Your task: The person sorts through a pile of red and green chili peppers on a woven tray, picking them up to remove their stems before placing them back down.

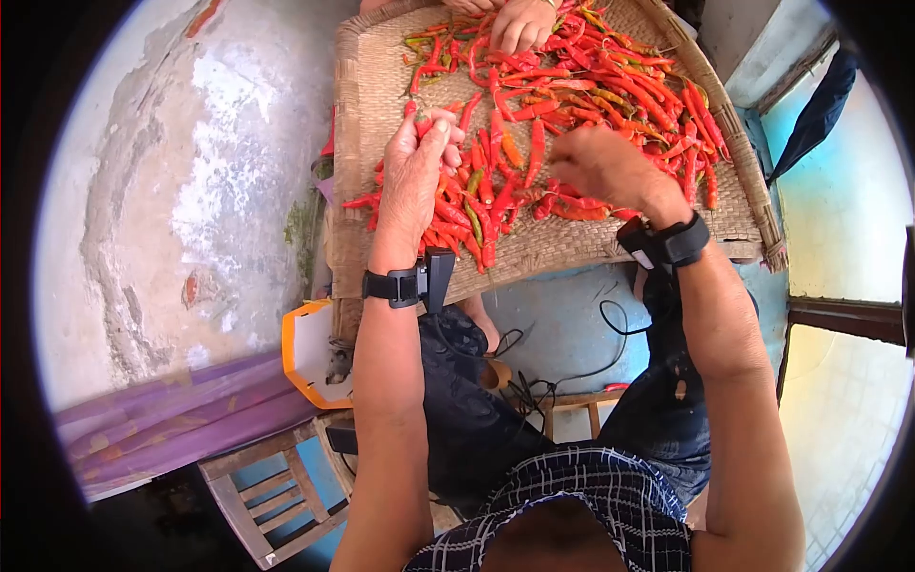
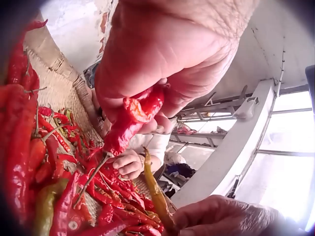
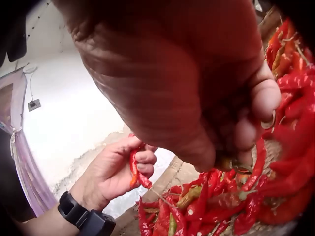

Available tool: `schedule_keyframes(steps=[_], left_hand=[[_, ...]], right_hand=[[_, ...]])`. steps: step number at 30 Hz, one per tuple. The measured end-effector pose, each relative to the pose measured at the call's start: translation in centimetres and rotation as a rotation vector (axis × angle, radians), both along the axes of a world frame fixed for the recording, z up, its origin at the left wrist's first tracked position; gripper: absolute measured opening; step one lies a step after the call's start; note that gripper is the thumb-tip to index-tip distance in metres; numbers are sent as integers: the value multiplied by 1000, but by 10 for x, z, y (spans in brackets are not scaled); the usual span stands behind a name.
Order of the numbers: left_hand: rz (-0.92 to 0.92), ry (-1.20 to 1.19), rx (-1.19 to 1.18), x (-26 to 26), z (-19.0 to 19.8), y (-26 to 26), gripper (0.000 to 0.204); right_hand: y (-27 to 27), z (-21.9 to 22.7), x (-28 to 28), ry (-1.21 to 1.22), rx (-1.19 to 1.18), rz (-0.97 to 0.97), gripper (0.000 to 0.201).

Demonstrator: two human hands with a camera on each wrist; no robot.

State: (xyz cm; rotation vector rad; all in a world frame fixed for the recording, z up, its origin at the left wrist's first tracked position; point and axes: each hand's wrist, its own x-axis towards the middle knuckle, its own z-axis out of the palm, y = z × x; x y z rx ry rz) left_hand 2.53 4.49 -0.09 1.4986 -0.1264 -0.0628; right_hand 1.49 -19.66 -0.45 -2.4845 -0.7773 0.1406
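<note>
My left hand (image 1: 415, 181) is above the left part of a woven tray (image 1: 367, 86), gripping a wrinkled red chili pepper (image 2: 120, 135) whose thin stem hangs down. A bit of orange-red shows beside it within the fingers. My right hand (image 1: 610, 167) is over the middle of the pile, blurred in the head view. Its thumb and fingers pinch a slim yellow-brown chili pepper (image 2: 157, 196), seen upright in the left wrist view. The curled fingers mostly hide that pepper in the right wrist view. Below both hands lie many red chili peppers (image 1: 486, 214), with some green and orange ones.
Another person's hand (image 1: 524, 24) reaches onto the peppers at the tray's far side. A denser heap (image 1: 639, 86) covers the right half. To the left stands a peeling wall (image 1: 219, 143); a wooden chair (image 1: 276, 505) and black cables (image 1: 534, 381) lie below the tray.
</note>
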Motion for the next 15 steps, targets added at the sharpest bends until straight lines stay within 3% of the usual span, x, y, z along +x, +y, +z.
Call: schedule_keyframes(steps=[2,4,5,8,9,10,11,15], left_hand=[[-4,6,-21,-2,0,-2,21],[-11,18,-39,-4,-1,-4,24],[-40,33,-48,-4,-1,-5,27],[-87,45,-41,-3,-4,-8,35],[-105,48,-25,-2,-5,-10,39],[-111,50,-24,-2,-5,-14,39],[-130,39,-20,-3,-5,-18,43],[-232,0,45,-6,-6,-27,52]], right_hand=[[-12,9,9,-62,159,-197,24],[-17,15,14,-184,291,-521,28],[-25,-2,24,-584,254,-544,33],[-14,2,19,-512,334,-503,29],[-3,3,11,-274,477,-422,25],[9,1,9,-248,522,-256,22],[20,-2,0,-7,536,-210,24],[55,-11,-16,-64,496,-155,25]])
